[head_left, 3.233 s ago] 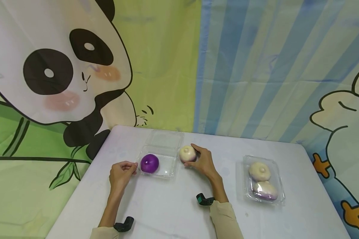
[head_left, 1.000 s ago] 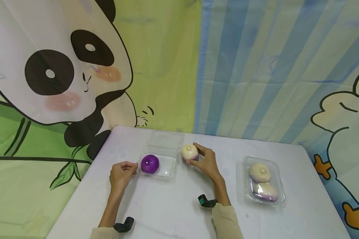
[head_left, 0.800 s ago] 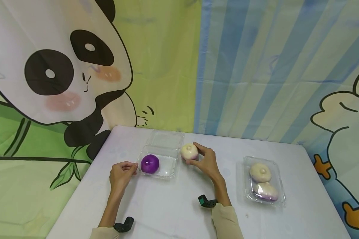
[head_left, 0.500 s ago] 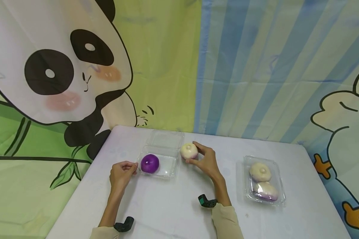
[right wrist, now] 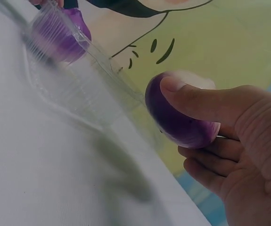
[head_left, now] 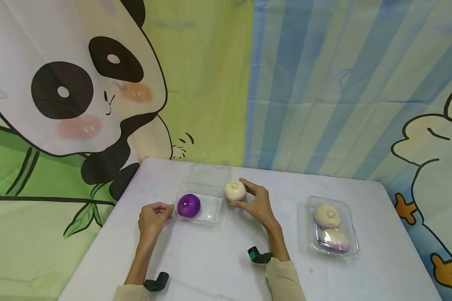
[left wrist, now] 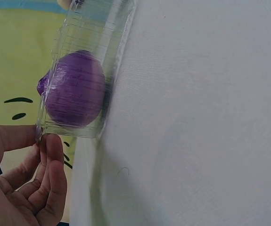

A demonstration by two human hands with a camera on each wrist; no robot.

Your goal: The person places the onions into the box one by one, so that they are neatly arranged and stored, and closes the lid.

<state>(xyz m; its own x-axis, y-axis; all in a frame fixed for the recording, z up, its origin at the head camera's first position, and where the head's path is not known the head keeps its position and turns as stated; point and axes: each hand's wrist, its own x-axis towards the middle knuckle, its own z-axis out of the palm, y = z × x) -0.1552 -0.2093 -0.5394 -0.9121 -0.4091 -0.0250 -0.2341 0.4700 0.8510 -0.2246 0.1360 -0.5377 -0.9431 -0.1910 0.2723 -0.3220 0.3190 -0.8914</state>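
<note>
My left hand (head_left: 153, 219) pinches the near left corner of an open clear plastic box (head_left: 211, 209) between thumb and fingers. In the box's left half sits a shiny purple onion (head_left: 188, 205), its pointed tip showing in the left wrist view. Just off the box's right rim, my right hand (head_left: 257, 205) grips a second onion (head_left: 235, 191), white on top and purple below. The right wrist view shows the thumb across its side and the fingers beneath, with this onion (right wrist: 180, 113) held above the table at rim height.
The box's lid (head_left: 209, 174) lies folded back toward the curtain. A closed clear box (head_left: 352, 242) with two white-and-purple onions stands at the right on the white table (head_left: 218, 267). A panda-print curtain (head_left: 211, 83) hangs right behind the table.
Over the last half second my right hand has shifted slightly left with the white-and-purple onion, closer to the open box. My left hand and both boxes stay put.
</note>
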